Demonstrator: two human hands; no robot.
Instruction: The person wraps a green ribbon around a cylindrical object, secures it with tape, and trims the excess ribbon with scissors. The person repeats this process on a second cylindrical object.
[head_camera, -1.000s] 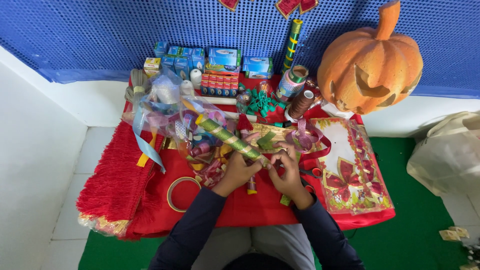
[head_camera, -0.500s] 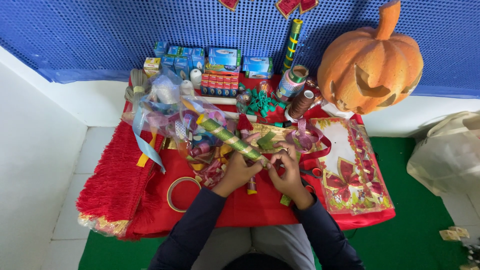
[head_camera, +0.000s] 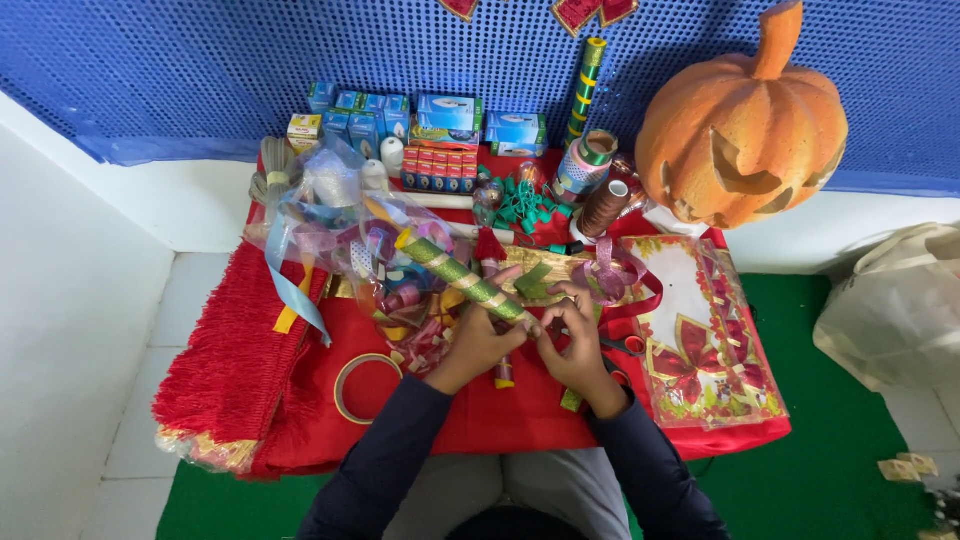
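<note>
Green-and-gold wrapped stick lies slanted over the middle of the red table, its upper end pointing to the back left and its lower end held by the person. Left hand is closed around this lower end, and the right hand is just beside it, the fingertips of both hands meeting at the end of the stick; if the right hand really pinches something there, I cannot tell, because it is too small to see. Between the thumbs a small green strip stands up. A roll of clear tape lies flat on the table to the left of the left forearm. To the right lies a printed gift bag with red flowers. Behind it, against the blue wall, stands a big orange carved pumpkin. At the back of the table there are small blue boxes and spools of ribbon
</note>
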